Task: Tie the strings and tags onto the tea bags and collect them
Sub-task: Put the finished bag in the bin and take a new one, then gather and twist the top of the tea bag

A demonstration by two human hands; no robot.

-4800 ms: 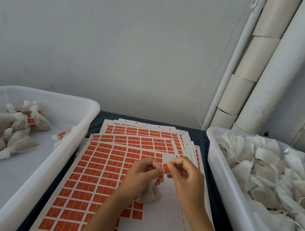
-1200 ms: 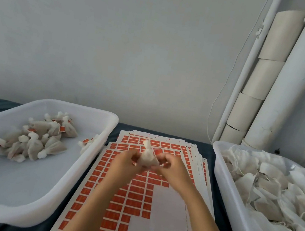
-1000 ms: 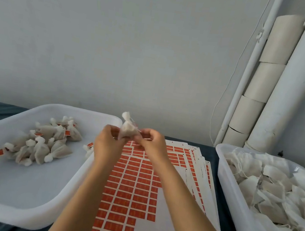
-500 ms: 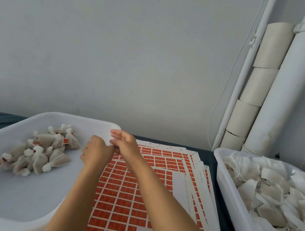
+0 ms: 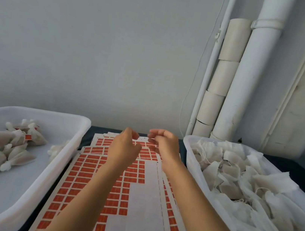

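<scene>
To my left on the dark worktop (image 5: 301, 167) sits a white plastic tub (image 5: 60, 153) with tied paper tea bags (image 5: 3, 149) in it. Stacked sheets of orange paper tags (image 5: 84, 172) lie between it and a 2nd white plastic tub (image 5: 194, 160), right, full of untied tea bags (image 5: 246, 183). Pipes (image 5: 251, 74) stand behind.

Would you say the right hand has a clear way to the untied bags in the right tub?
Probably yes: the right hand hovers empty beside the open tub, nothing between it and the bags.

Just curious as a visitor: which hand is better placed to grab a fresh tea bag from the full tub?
Probably the right hand: empty, and beside the right tub of untied bags. The left hand is farther away.
</scene>
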